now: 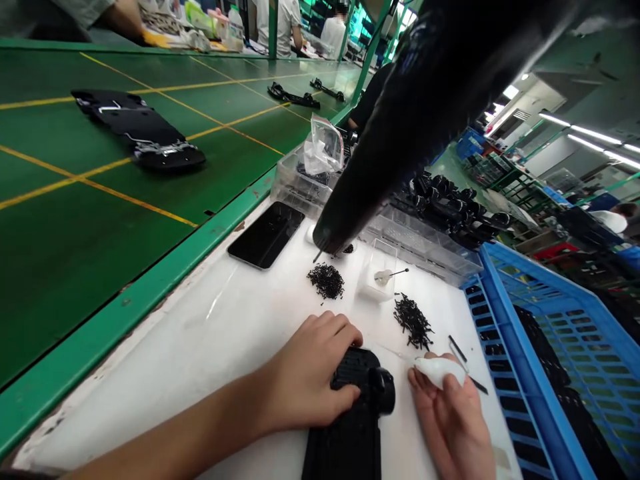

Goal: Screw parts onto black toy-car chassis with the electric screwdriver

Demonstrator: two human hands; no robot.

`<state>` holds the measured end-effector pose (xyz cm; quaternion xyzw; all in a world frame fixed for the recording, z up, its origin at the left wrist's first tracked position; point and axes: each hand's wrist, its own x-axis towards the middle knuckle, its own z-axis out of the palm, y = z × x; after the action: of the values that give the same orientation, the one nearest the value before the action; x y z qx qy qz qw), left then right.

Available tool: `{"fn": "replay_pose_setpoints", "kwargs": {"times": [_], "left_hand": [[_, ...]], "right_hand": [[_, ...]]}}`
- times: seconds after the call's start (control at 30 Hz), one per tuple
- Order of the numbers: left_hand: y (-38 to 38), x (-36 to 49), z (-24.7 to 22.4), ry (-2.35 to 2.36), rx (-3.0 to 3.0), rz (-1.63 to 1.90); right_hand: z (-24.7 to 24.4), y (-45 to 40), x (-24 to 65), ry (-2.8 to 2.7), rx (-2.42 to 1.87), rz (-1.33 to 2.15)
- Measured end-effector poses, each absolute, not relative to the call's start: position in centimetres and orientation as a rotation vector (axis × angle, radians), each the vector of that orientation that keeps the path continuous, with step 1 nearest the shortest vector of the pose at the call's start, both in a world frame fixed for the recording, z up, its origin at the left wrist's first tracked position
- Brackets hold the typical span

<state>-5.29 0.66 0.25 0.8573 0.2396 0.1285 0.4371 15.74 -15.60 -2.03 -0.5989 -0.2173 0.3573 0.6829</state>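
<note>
My left hand (307,377) grips the top of a black moulded plastic part (353,423) that lies on a white work surface (150,393). My right hand (450,420) holds a soft white object (439,371), and its exact kind is unclear. A thin black strip (467,363) lies just beyond that hand. Two loose piles of small black screws (326,281) (413,321) lie ahead of my hands. Between them stands a small clear cup (377,275) holding a white-tipped tool. A large blurred black tool, possibly a hanging electric screwdriver (400,147), points down toward the far screw pile.
A blue plastic crate (545,347) borders the white surface on the right. Clear plastic trays (305,180) hold black parts beyond a black glass panel (265,235). A green belt (100,200) on the left carries black assemblies (137,130). Co-workers stand far ahead.
</note>
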Motion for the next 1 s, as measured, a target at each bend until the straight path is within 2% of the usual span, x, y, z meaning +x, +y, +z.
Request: {"fn": "replay_pose_setpoints", "kwargs": {"times": [0.23, 1.0], "left_hand": [[0.7, -5.3, 0.2, 0.62, 2.116, 0.307], [0.8, -5.0, 0.1, 0.601, 2.124, 0.293]], "right_hand": [[-2.4, -15.5, 14.0, -0.475, -1.229, 0.89], [-1.8, -15.5, 13.4, -0.491, -1.44, 0.848]]}}
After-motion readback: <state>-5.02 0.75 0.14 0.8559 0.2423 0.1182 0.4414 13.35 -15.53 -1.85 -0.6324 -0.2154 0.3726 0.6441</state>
